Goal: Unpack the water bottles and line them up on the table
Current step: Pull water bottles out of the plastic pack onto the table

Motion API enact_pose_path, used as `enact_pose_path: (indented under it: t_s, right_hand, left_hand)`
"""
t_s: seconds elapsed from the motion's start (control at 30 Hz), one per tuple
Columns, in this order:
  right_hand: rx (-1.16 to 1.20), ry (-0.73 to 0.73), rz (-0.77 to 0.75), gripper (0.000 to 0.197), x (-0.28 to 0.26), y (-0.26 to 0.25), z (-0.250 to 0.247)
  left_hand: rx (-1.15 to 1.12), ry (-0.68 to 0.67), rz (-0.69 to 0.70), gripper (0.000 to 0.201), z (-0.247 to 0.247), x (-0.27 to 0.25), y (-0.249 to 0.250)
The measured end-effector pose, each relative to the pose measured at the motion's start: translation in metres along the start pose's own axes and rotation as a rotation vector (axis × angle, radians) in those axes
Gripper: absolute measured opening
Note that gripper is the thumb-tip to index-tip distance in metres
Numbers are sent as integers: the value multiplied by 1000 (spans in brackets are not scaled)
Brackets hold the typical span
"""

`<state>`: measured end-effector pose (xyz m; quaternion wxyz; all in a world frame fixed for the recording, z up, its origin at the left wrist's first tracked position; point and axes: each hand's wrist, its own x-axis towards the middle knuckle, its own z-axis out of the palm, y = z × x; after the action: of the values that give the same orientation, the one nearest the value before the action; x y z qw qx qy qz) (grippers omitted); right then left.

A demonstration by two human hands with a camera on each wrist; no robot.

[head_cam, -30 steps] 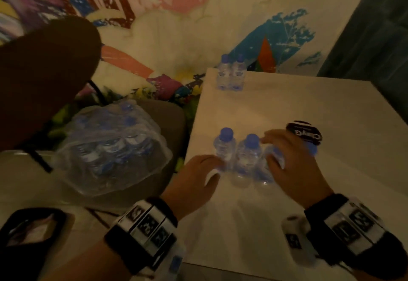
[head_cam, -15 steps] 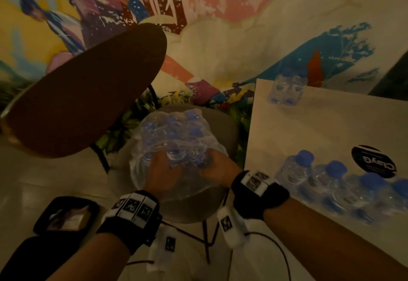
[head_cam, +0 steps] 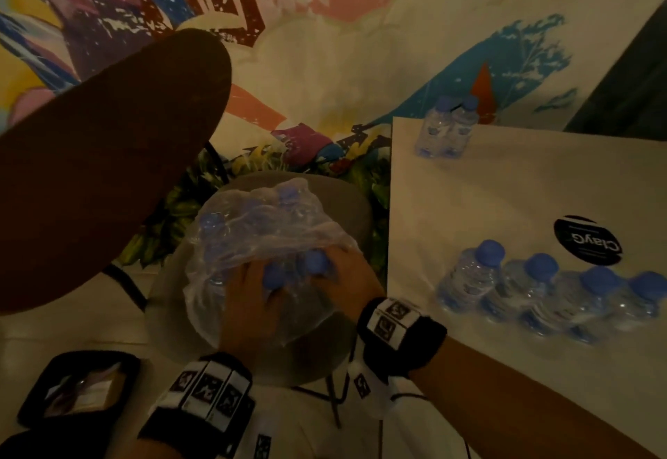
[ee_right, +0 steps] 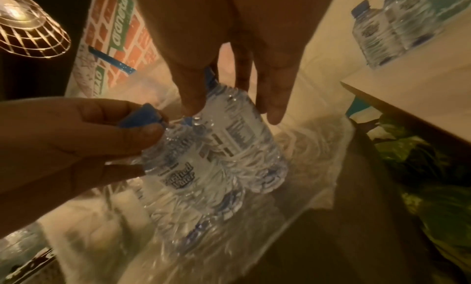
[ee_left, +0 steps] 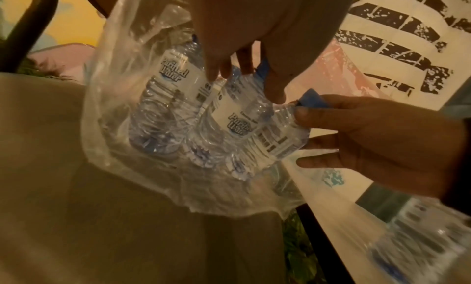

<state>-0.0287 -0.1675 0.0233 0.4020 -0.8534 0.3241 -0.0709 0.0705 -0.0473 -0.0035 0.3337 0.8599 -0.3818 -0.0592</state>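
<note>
Both grips hold clear, blue-capped water bottles (ee_left: 267, 139) inside the torn plastic wrap (head_cam: 260, 227)

- A painted mural wall (head_cam: 325, 43) fills the far side, with pink, red, yellow, purple and teal patches on a cream ground.
- A dark teal curtain (head_cam: 628, 72) hangs at the right edge.
- A pale counter (head_cam: 505, 184) stands against the mural, with a round black sticker (head_cam: 587, 241) on its top.
- A round grey stool (head_cam: 346, 202) stands beside the counter's left edge.
- A brown chair back (head_cam: 101, 169) on a dark frame rises at the left.
- The floor (head_cam: 72, 332) is pale; an open black case (head_cam: 77, 388) lies on it.
- A lit wire-cage lamp (ee_right: 30, 24) glows in the right wrist view; the room is dim and warm.
</note>
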Motion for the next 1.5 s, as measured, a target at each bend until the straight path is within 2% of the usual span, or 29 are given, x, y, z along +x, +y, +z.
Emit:
enact_pose_path:
  t_s: [0.1,0.17,0.23,0.27,0.33,0.4,0.5,0.57,0.63,0.73,0.87,0.97,1.03,1.1,1.17,1.2,1.27,1.37,1.43,1.5]
  right_hand:
    - [131,-11,-32,50,-31,10,-11]
    - [200,10,-1,42,-53,23,-23]
    - [278,56,23,32,-79,41,-37]
    - [300,87,38,37,-93,50,-46]
    - [298,165,53,47,-118,66,-66]
    - [272,215,53,44,-140,78,-87]
    - [239,267,66,40,-164,101,-114]
    - [235,289,85,39,-174,116,-127]
    - [217,324,111,34,-178,131,-137]
    - [212,379,170,31,-176,146,-148]
    - [189,418,181,30,-172,157,-152]
    - [147,402,174,29,-172,160,-151]
    - [103,391,131,30,-175,160,-149]
    - [-50,440,85,32,-179,157,-146]
    - [-252,501,22,50,-182,149,-143]
    - [-304,531,-35,52,-183,139,-142]
    - [-298,516,-181,43,-178,116,-134]
    - [-219,283,-364,33,-159,87,-109]
    - [-140,65,-352,26,-137,69,-83]
    - [-43,-115,-286,35,-107,53,-59]
  left_hand:
    - [-112,-137,-73,53,-3,-17,18]
    - [-120,-167,-31,46,-1,-20,35]
    - [-133,-213,83,35,2,-26,59]
    - [-159,-259,121,33,6,-31,70]
    - [-216,-352,140,31,18,-39,94]
    - [-301,-414,154,29,30,-45,119]
    - [-349,-441,257,27,56,-46,148]
    - [-367,-495,249,27,71,-50,165]
    - [-417,-513,252,19,84,-53,182]
    - [-477,-517,276,44,104,-56,195]
    - [-477,-475,270,34,121,-61,201]
    - [-437,-455,277,57,122,-65,201]
    - [-459,-502,241,65,118,-65,200]
    - [-451,-580,212,71,110,-65,195]
    - [-386,-533,168,70,98,-64,180]
    - [-360,-455,127,62,89,-63,170]
    - [-335,-326,19,47,70,-62,138]
    - [-373,-204,-212,42,39,-59,90]
    - [-467,-76,-372,43,20,-53,60]
    - [-559,37,-442,48,6,-46,35]
